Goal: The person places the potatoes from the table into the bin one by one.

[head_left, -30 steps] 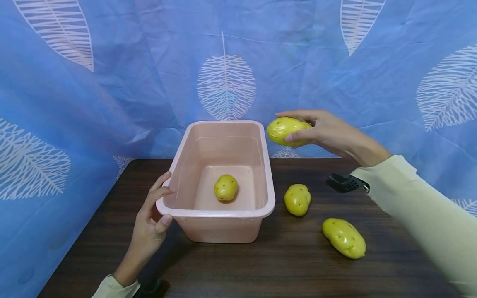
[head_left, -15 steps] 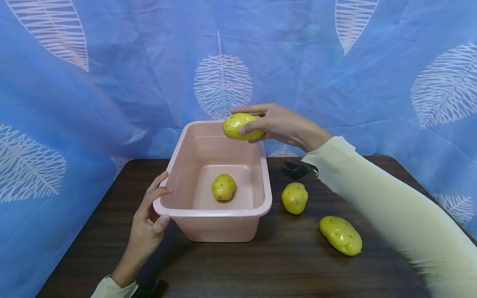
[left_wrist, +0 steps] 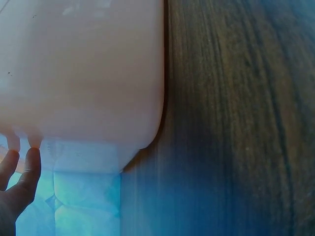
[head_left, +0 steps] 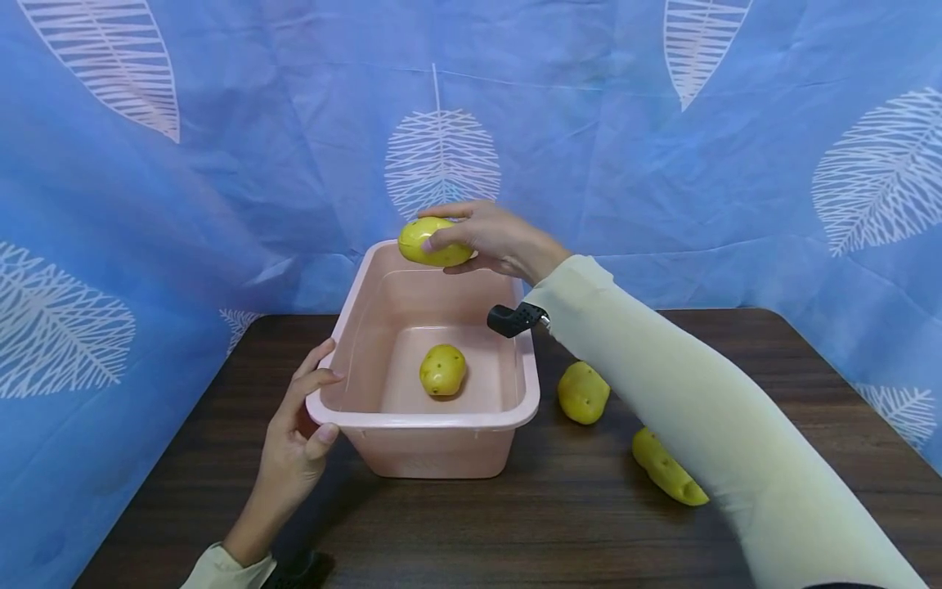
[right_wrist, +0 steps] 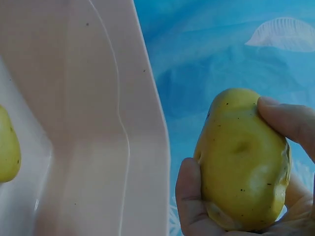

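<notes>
My right hand (head_left: 493,237) grips a yellow potato (head_left: 434,242) above the far end of a pink plastic basin (head_left: 419,421). In the right wrist view the held potato (right_wrist: 243,162) sits between thumb and fingers, beside the basin's wall (right_wrist: 98,123). One potato (head_left: 442,370) lies on the basin floor. My left hand (head_left: 294,442) holds the basin's near left rim, thumb in front and fingers along the side. The left wrist view shows fingers of the left hand (left_wrist: 22,179) against the basin's outer wall (left_wrist: 88,73).
Two more potatoes, a rounder potato (head_left: 583,393) and a longer potato (head_left: 666,468) partly hidden by the right sleeve (head_left: 662,368), lie on the dark wooden table (head_left: 574,523) right of the basin. A blue cloth (head_left: 574,123) with white leaf prints hangs behind.
My right hand has carried its potato leftward from right of the basin to over its far end. The right sleeve now overlaps the table potatoes. The left hand keeps its place on the rim.
</notes>
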Motion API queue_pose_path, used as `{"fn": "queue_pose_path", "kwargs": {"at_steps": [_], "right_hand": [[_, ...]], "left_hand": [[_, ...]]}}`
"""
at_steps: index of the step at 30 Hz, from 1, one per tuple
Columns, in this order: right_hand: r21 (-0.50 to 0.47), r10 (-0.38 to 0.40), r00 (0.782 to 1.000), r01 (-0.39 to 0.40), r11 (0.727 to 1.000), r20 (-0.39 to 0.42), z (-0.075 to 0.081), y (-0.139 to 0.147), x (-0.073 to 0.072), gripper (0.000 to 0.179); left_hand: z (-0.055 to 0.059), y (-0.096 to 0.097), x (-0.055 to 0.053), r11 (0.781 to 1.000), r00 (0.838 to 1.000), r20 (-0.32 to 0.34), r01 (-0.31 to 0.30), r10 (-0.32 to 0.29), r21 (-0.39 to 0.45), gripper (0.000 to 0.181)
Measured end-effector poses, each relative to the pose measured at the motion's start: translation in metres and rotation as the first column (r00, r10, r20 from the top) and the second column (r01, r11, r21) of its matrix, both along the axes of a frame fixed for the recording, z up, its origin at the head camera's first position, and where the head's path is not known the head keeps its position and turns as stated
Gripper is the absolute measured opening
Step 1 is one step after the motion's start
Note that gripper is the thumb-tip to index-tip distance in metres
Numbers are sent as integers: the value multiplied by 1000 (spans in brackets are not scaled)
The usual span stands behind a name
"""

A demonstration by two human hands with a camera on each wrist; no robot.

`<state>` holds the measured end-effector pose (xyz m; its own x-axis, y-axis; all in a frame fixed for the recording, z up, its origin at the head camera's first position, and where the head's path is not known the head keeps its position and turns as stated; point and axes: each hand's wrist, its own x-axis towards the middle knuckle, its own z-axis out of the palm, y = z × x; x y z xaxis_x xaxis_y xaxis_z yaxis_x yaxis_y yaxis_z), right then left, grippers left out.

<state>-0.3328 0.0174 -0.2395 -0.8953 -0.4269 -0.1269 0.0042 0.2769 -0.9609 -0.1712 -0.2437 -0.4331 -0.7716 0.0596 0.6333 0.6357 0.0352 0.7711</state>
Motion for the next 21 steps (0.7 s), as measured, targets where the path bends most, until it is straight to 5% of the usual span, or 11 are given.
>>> {"fn": "queue_pose_path", "kwargs": {"at_steps": [12,21], "right_hand": [[-29,-54,996,56,998,72,-19,-30,-18,66],[174,-70,992,51,983,107,-32,-39,-25,59]], "left_hand": [[3,-1,1,999,999,26,-33,34,-21,47],[3,-1,1,999,999,31,-26,27,-21,47]]}}
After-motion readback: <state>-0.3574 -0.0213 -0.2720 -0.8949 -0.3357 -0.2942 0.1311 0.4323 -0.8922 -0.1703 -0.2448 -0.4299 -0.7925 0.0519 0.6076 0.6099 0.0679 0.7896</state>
